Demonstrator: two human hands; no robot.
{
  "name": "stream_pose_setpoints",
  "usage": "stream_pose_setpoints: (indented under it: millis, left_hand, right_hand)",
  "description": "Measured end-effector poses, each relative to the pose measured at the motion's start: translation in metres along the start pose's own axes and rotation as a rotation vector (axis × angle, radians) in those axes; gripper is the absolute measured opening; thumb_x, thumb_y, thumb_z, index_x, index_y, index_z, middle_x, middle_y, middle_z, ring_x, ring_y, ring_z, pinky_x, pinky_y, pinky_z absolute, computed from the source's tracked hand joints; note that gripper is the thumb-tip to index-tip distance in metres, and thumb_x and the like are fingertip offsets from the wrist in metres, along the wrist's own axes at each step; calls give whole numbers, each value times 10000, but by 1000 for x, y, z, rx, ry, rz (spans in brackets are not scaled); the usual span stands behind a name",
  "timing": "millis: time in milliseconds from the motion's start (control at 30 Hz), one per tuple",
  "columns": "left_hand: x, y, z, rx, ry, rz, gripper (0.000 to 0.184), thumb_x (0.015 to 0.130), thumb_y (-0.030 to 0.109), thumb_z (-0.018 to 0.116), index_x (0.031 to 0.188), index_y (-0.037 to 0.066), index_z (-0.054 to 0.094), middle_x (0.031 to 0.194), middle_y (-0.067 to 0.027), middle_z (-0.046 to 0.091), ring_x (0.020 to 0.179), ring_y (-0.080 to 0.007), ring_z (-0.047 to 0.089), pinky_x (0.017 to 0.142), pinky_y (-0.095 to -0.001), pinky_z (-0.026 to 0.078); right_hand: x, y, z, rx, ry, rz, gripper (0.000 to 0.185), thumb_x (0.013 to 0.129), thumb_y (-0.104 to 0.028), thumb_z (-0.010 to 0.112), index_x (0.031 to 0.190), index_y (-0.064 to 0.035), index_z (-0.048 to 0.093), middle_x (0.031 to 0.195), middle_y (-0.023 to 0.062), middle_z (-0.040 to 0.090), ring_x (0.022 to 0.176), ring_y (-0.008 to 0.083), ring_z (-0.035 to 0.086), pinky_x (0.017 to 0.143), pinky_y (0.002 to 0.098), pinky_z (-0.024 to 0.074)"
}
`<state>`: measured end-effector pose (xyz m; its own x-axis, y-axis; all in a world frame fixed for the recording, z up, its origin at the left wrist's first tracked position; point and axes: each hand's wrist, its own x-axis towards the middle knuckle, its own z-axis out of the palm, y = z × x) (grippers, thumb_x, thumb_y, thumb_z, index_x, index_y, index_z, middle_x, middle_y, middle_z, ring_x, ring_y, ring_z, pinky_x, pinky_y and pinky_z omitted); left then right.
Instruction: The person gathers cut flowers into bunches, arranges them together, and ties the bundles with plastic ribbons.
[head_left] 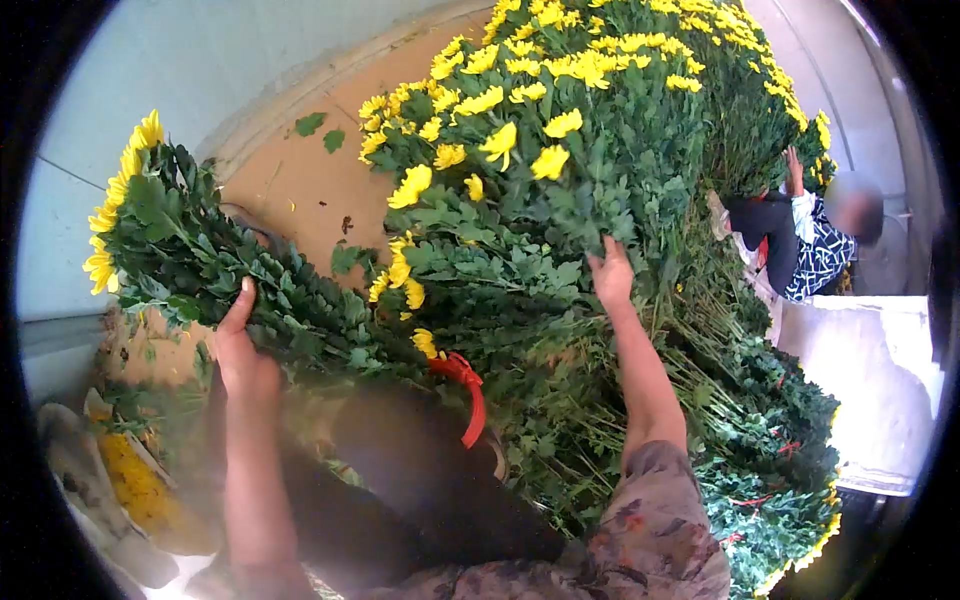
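Note:
My left hand (245, 350) is closed round the leafy stems of a bunch of yellow chrysanthemums (190, 230); its blooms point to the upper left. Over the large pile of chrysanthemums (640, 130), my right hand (613, 278) is closed at the stem of a yellow chrysanthemum (549, 162), whose leaves are slightly blurred. The ends of my right fingers are partly hidden among the leaves. A red ribbon (462, 385) lies by my knee, below the left-hand bunch.
Tied bunches (760, 500) lie at the lower right, with red ties. Another person (800, 235) sits beyond the pile at the right. Loose leaves (311, 124) lie on the brown floor (300, 185) beside a pale wall (200, 70). Something yellow (150, 490) is at the lower left.

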<state>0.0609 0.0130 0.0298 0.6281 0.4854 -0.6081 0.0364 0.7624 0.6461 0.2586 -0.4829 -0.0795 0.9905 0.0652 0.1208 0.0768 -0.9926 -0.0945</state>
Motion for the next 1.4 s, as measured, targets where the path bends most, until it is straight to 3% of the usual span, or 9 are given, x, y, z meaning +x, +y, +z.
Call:
stream_pose_setpoints:
  millis: [267,500,600,667,900,1067,1133,1200,1400]
  left_hand:
    - [2,0,-5,-59,-8,-7,375,882,165,633,1235,65,552,1182,-55,604,1052,-235,583,935,-402,461]
    - [8,-2,-7,-37,-36,27,318,904,139,612,1200,33,565,1150,-72,617,1028,-226,596,922,-390,475]
    - [8,-2,-5,-48,7,24,306,903,131,612,1191,35,571,1135,-67,624,1010,-221,605,910,-380,484]
    - [5,-3,-2,-47,2,43,298,905,127,609,1186,36,574,1130,-65,626,1001,-216,609,899,-376,490]
    - [13,-3,-11,-98,-45,9,299,906,115,603,1195,43,575,1129,-56,628,998,-205,607,900,-369,482]
    - [7,-1,-3,-100,35,10,316,897,109,614,1201,37,570,1138,-61,624,1001,-209,607,905,-373,480]
    - [7,-3,-3,-111,-52,10,324,894,102,616,1206,30,566,1140,-68,622,1002,-211,607,904,-376,482]
    - [6,-2,-1,-91,-14,27,327,894,95,613,1208,22,563,1140,-75,622,1002,-212,608,899,-379,486]
    - [20,-10,-10,-121,-46,66,369,878,59,616,1239,37,540,1175,-66,598,1027,-215,589,903,-383,485]
  right_hand:
    - [31,39,-44,94,316,49,415,788,-81,666,1183,-7,559,1094,210,570,1067,385,530,933,430,429]
    - [92,14,-92,-73,420,46,650,732,-100,712,1307,0,425,1321,182,452,1252,401,374,1053,472,307]
    - [67,-50,-115,-170,373,-412,610,759,-119,699,1304,-26,442,1317,156,466,1246,381,387,1048,477,321]
    - [48,-56,-68,53,-93,-397,576,786,-141,679,1311,-65,454,1281,129,516,1224,350,417,993,481,370]
    - [26,-87,7,-304,-69,-365,338,797,-177,659,1118,-82,607,1067,104,596,1060,283,509,830,448,444]
    - [53,-54,-22,-24,-28,-271,361,789,-189,634,1123,-58,592,1089,123,582,1092,337,507,890,485,426]
    - [57,-57,-57,248,-169,-1,503,851,-263,586,1272,-3,497,1359,200,453,1237,399,433,1024,431,365]
    - [75,-38,-72,331,-118,-111,543,880,-300,560,1314,9,456,1381,243,421,1254,384,427,1034,419,359]
    - [99,-89,-194,355,-182,-179,512,915,-443,523,1005,48,641,1008,222,657,929,369,626,855,411,463]
